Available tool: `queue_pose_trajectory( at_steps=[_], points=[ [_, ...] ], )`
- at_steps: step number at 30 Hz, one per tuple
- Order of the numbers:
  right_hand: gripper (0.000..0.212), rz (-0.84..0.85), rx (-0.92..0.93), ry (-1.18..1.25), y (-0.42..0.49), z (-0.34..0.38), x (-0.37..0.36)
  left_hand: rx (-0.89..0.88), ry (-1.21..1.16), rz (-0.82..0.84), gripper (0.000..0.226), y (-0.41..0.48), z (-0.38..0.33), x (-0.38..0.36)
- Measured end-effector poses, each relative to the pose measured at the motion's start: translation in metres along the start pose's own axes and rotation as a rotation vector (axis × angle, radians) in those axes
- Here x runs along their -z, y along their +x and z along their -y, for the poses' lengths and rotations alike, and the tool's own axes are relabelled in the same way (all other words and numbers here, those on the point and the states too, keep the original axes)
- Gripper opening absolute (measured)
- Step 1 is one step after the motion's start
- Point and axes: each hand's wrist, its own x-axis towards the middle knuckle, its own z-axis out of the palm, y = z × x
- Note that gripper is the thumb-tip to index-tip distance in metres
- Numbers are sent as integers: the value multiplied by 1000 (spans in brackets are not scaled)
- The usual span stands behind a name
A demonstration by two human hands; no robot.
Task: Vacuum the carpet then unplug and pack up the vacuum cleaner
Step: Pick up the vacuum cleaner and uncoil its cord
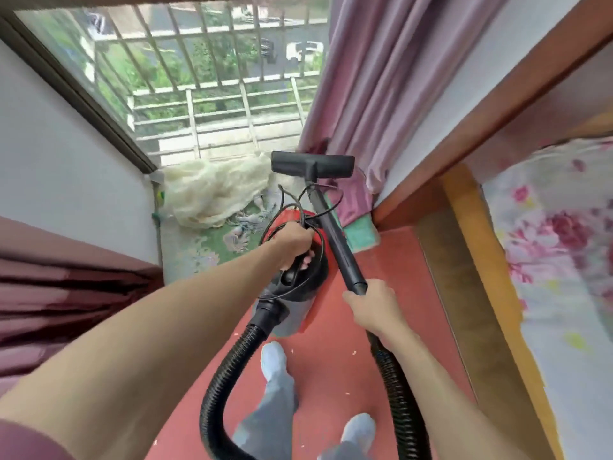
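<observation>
Narrow strip of red floor (331,376) up the middle of the frame, pale wall at left, wooden bed frame (464,293) at right, barred window (199,78) at upper centre. At centre, left hand (293,245), fingers curled tight round the black handle (292,273) of the vacuum cleaner (295,313), loose loops of cord (308,224) bunched at the same grip. Body red and grey, apparently lifted off the floor and tilted. Just right of centre, right hand (373,305), wrapped round the near end of the wand (335,237), where it meets the hose (225,370). Wand angled up and away, floor head (313,164) raised in the air, close to the pink curtain (381,94). Hose drooping from the body in a wide loop past the feet (273,356) at lower centre and back up to the right hand.

Likely trouble: cord loops slipping free and tangling round the wand, being only loosely gathered. Could also hook the floor head in the curtain folds on a turn, or trip on the hose loop hanging beside the feet. Might knock the body against the bed frame if swung, given so tight a passage.
</observation>
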Motion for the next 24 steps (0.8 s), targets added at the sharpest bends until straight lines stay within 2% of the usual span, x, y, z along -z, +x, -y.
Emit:
queue_pose_trajectory(
  at_steps=[9, 16, 21, 24],
  points=[
    [26, 67, -287, 415, -11, -175, -2, 47, 293, 77, 29, -1, 81, -149],
    [12, 71, -393, 646, 28, -306, -20, 44, 297, 62, 24, 39, 157, -245],
    [12, 10, -484, 803, 72, -375, -86, 33, 351, 72, 28, 103, 228, -292],
    [11, -78, -525, 878, 97, -408, -153, -3, 496, 101, 27, 151, 276, -313]
  ],
)
